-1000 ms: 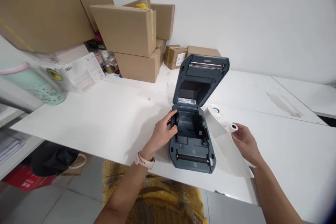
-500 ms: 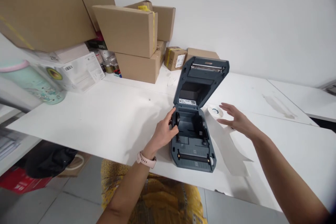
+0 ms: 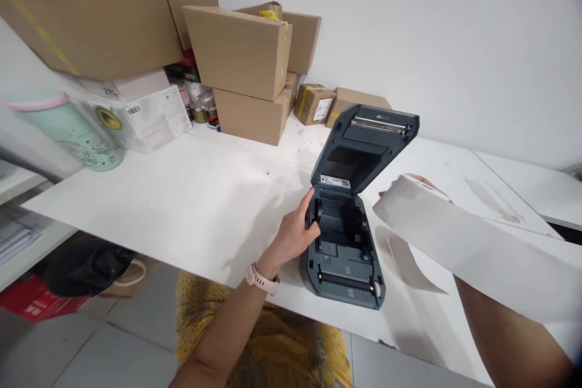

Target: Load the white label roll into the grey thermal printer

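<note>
A dark grey label printer (image 3: 348,254) stands on the white table with its lid (image 3: 364,151) raised, showing a hollow bay and a black roller. My left hand (image 3: 295,233) grips the printer's left edge, thumb over the inner side. To the right of the printer, my right hand (image 3: 426,182) holds a roll of white label paper (image 3: 400,197) off the table. Most of that hand is hidden behind the paper; only some fingertips show. A long strip of the paper trails across my right forearm, and a curled piece (image 3: 413,267) hangs below the roll.
Cardboard boxes (image 3: 236,48) are stacked at the back left, with smaller boxes (image 3: 313,103) by the wall. A mint-green tumbler (image 3: 86,133) and a white box (image 3: 145,121) stand at the left. The table's front edge runs close to my body.
My right hand has taken hold of the label roll and lifted it from the table, with its paper strip swinging up to the right. My left hand stays on the printer. The view shifted slightly.
</note>
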Demonstrator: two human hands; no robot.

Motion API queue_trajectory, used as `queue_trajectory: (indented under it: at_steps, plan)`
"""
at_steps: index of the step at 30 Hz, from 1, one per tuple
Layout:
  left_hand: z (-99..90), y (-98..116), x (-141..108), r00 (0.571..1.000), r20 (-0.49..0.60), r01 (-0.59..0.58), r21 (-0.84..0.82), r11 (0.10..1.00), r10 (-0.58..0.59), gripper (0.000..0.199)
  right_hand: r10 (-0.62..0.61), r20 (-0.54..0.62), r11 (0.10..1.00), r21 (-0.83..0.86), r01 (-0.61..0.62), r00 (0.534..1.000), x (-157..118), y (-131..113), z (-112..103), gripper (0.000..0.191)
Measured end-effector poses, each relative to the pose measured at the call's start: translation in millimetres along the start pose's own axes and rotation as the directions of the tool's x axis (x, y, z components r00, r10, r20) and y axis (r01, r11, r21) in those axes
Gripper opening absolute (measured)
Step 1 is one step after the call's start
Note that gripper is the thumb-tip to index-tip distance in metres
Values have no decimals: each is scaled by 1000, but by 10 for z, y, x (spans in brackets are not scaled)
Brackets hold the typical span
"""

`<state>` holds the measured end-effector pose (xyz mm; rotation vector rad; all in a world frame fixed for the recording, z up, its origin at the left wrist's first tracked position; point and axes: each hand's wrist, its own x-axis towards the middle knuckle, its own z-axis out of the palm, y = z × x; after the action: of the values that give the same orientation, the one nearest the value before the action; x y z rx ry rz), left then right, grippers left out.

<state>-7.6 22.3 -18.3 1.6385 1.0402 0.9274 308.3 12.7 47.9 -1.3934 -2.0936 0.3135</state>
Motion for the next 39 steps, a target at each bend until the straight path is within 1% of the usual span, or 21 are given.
queue_trajectory:
  at_steps: [1,2,4,6,8,10,12,14,16,21,24,26,28,29,30,31,33,35,36,37,39]
  plan:
    - [-2,-7,0,1000,3,3,-2,1000,-3,84,19,41,998,60,-21,999,57,-163,16,63]
    - [-5,-13,0,1000,4,4,-1,1000,-4,84,52,112,990,128,-67,992,129,-318,41,59]
    - [-11,-23,0,1000,5,-5,0,1000,5,85,58,276,978,180,-110,959,296,-579,110,54]
    - [-17,-25,-1,1000,7,-17,0,1000,17,85,20,401,986,145,-85,916,447,-746,195,56]
    - [-26,-13,-2,1000,17,-12,9,1000,11,87,-9,468,998,65,-24,884,553,-827,280,58]
    - [-36,13,-6,999,38,11,29,1000,-12,87,-5,523,999,-25,21,852,614,-859,345,58]
    - [-46,50,-12,998,56,36,52,998,-39,86,24,582,996,-85,32,813,650,-877,376,57]
    - [-56,88,-18,996,60,59,73,996,-63,86,53,630,994,-109,21,774,676,-895,375,55]
    - [-63,116,-24,995,57,71,84,994,-76,86,55,662,994,-106,21,748,698,-911,359,55]
    - [-76,117,-33,994,84,54,107,993,-63,84,83,703,989,-146,29,706,731,-916,382,55]
    - [-80,100,-35,995,91,41,111,993,-51,85,82,708,982,-178,66,702,759,-897,462,54]
    - [-81,94,-35,995,88,33,111,993,-43,85,72,724,981,-175,81,686,787,-858,524,53]
    - [-81,91,-34,995,93,31,124,992,-42,85,70,744,984,-161,76,665,806,-788,576,57]
    - [-81,90,-33,994,99,30,132,991,-43,85,62,745,987,-146,71,665,805,-742,596,62]
    - [-81,87,-32,994,102,28,138,990,-42,85,47,734,989,-129,71,678,792,-694,610,68]
    - [-80,82,-32,994,102,26,141,990,-41,84,23,707,991,-111,79,707,764,-646,619,72]
    - [-77,65,-30,994,101,17,139,990,-32,83,-39,607,988,-95,122,794,653,-573,619,75]
    - [-70,43,-28,995,94,5,138,990,-19,82,-98,453,976,-128,174,886,463,-560,604,68]
    - [-66,32,-28,996,90,-2,136,991,-10,81,-124,377,969,-151,193,918,340,-583,596,62]
    - [-61,22,-27,996,84,-8,132,991,-3,81,-146,317,964,-168,207,937,202,-624,592,57]
    - [-50,6,-27,998,69,-18,125,992,9,79,-177,254,958,-177,226,951,-98,-749,614,48]
